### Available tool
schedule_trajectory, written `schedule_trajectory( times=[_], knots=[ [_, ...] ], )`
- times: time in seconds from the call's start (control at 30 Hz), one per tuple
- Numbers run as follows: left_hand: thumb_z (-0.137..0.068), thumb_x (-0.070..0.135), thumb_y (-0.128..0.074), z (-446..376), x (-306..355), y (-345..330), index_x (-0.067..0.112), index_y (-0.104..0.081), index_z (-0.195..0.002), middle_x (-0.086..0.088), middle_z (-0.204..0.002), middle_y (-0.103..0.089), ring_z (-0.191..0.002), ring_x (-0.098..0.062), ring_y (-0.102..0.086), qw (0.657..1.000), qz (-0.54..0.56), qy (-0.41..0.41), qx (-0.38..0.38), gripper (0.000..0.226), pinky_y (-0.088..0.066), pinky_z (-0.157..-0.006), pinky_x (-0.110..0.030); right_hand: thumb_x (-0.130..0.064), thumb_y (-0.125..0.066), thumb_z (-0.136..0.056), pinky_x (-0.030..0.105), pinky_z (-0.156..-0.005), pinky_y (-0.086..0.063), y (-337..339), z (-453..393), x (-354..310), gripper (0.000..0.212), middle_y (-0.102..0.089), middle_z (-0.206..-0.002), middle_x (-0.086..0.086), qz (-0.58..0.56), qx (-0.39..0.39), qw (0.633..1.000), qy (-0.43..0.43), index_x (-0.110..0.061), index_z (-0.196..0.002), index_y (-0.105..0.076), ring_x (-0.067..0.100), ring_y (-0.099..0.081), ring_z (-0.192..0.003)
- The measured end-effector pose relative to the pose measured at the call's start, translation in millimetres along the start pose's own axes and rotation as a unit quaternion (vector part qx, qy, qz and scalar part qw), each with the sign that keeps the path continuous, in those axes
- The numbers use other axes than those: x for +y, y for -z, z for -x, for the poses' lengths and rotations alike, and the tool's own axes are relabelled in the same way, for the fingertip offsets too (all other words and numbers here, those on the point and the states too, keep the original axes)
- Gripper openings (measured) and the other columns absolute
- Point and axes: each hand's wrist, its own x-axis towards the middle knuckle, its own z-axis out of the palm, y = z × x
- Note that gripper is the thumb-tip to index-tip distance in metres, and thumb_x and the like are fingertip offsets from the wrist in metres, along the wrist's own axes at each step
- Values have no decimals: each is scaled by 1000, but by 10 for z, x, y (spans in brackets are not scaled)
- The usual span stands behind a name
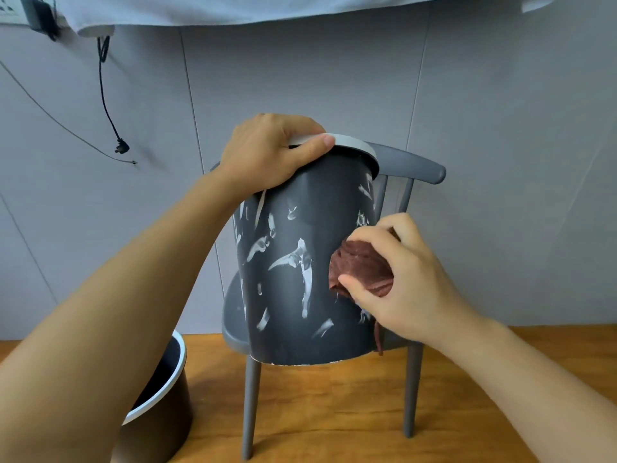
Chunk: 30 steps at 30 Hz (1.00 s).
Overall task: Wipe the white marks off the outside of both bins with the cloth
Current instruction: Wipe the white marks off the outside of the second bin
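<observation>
A dark grey bin (320,228) with a white rim stands on the seat of a grey chair (417,168), tilted toward me. White smears cover its outer wall. My left hand (267,152) grips the rim at the top left. My right hand (400,282) presses a bunched brown cloth (360,265) against the bin's right side, a strand of it hanging down. A second dark bin (163,419) with a white rim sits on the floor at the lower left, partly hidden by my left forearm.
The chair stands on a wooden floor (334,412) against a grey panelled wall (500,128). A black cable with a plug (122,148) dangles from a socket at the upper left. A pale cloth (267,8) hangs along the top edge.
</observation>
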Motion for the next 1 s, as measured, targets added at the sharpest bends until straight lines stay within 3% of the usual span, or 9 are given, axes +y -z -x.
schedule_trajectory(
  times=[0.17, 0.4, 0.6, 0.67, 0.8, 1.0],
  knots=[
    [-94, 66, -51, 14, -12, 16, 39, -73, -101, 15, -91, -73, -90, -13, -67, 1000, 13, 9, 0, 36, -53, -84, -41, -60, -62, -84, 11, -64, -50, -21, 278, -100, 41, -35, -117, -14, 57, -121, 986, 100, -41, -120, -55, 4, -50, -91],
    [-93, 69, -48, 0, 8, 16, 40, -72, -104, 16, -92, -73, -90, -14, -66, 1000, -2, 9, -4, 39, -54, -82, -41, -47, -77, -86, 11, -75, -50, -81, 112, -99, 40, -43, -115, -9, -18, 39, 998, -38, -33, -121, -64, 11, -56, -98],
    [-92, 71, -47, -22, 59, -3, 42, -71, -104, 14, -90, -72, -88, -17, -65, 1000, -21, 6, -8, 39, -54, -81, -42, -57, -62, -86, 21, -60, -54, -97, 422, -231, 30, -37, -107, -11, 47, -105, 990, 78, -37, -107, -56, 8, -51, -81],
    [-93, 70, -47, -25, 61, 6, 42, -71, -105, 13, -91, -73, -89, -18, -65, 1000, -26, 7, -9, 39, -54, -82, -42, -59, -63, -85, 20, -62, -56, -94, 406, -244, 32, -39, -108, -13, 28, -90, 994, 54, -39, -109, -56, 7, -54, -84],
    [-92, 71, -46, -24, 66, 6, 43, -70, -106, 15, -93, -73, -91, -18, -65, 1000, -28, 9, -8, 40, -54, -81, -42, -52, -75, -85, 8, -66, -51, -60, 294, -209, 37, -42, -111, -12, 1, 18, 999, -34, -35, -114, -61, 7, -56, -91],
    [-91, 74, -45, -28, 152, -23, 43, -69, -106, 16, -95, -73, -91, -17, -63, 999, -33, -8, -1, 42, -54, -81, -42, -58, -60, -86, 19, -57, -53, -146, 572, -320, 30, -36, -103, -11, 75, -96, 991, 57, -34, -103, -56, 6, -47, -80]
  ],
)
